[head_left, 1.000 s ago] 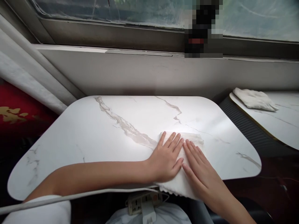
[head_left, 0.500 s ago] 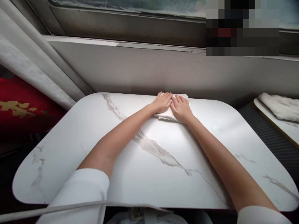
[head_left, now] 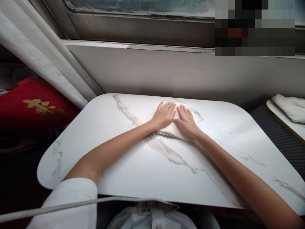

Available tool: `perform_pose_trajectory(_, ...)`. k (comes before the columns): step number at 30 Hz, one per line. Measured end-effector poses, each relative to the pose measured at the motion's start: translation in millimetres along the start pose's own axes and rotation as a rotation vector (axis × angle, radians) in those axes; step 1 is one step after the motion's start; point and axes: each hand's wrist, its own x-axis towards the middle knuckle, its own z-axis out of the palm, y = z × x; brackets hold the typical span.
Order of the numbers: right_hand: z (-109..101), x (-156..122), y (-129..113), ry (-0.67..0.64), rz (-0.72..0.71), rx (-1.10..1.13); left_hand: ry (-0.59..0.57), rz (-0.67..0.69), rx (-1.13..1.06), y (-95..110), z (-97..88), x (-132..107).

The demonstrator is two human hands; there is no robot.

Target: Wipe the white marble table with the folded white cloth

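The cloth (head_left: 175, 129) is placed on the tabletop (head_left: 133, 165), nearer its rear edge. Its left part is covered by the left hand (head_left: 165, 115), its right part by the right hand (head_left: 187, 122). The tabletop is backed by a wall panel (head_left: 152, 70); a window (head_left: 147, 7) is set above. A curtain (head_left: 45, 54) is hung at left rear. At right, a second cloth (head_left: 289, 108) is carried by a second tabletop (head_left: 296, 129). A power strip (head_left: 144, 208) is located before the front edge.

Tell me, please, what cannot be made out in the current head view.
All in the head view:
Parts of the white fabric cloth: covered by the left hand and right hand.
Right end of the crumpled white cloth: cut off by the picture's edge.
Part of the grey-framed glass window: hidden by pixelation.
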Motion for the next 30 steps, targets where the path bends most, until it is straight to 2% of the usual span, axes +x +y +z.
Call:
perform_pose_trajectory(5, 10, -96, -50, -0.117, -0.046, 0.363, -0.072, 0.022, 0.001, 20, -33.0, -104)
perform_pose_trajectory(8, 16, -136, -80, -0.21, -0.075, 0.45, -0.136, 0.02, 0.012, 25, -53.7, -154)
perform_pose_trajectory(10, 19, -146, -96, -0.257, -0.111, 0.442, -0.182, 0.01, 0.017, 24, -63.6, -176)
perform_pose_trajectory(13, 25, -133, -113, -0.247, -0.159, 0.319, -0.208, -0.044, 0.028, 12, -67.0, -186)
perform_pose_trajectory(15, 29, -106, -118, -0.235, -0.187, 0.18, -0.179, -0.108, 0.054, -3, -62.2, -178)
perform_pose_trajectory(17, 33, -69, -119, -0.208, -0.245, 0.017, -0.142, -0.173, 0.085, -24, -55.0, -159)
perform_pose_trajectory(20, 40, -1, -111, -0.104, -0.394, -0.188, -0.119, -0.243, 0.099, -65, -45.0, -114)
perform_pose_trajectory(21, 43, 22, -108, -0.075, -0.404, -0.224, -0.117, -0.263, 0.091, -80, -42.4, -97)
perform_pose_trajectory(25, 57, 93, -99, 0.027, -0.297, -0.267, -0.038, -0.309, 0.055, -130, -34.1, -34)
perform_pose_trajectory(27, 63, 113, -99, 0.069, -0.25, -0.271, -0.018, -0.291, 0.064, -146, -31.4, -13)
perform_pose_trajectory(30, 68, 129, -100, 0.102, -0.213, -0.29, -0.028, -0.236, 0.081, -161, -30.2, 3)
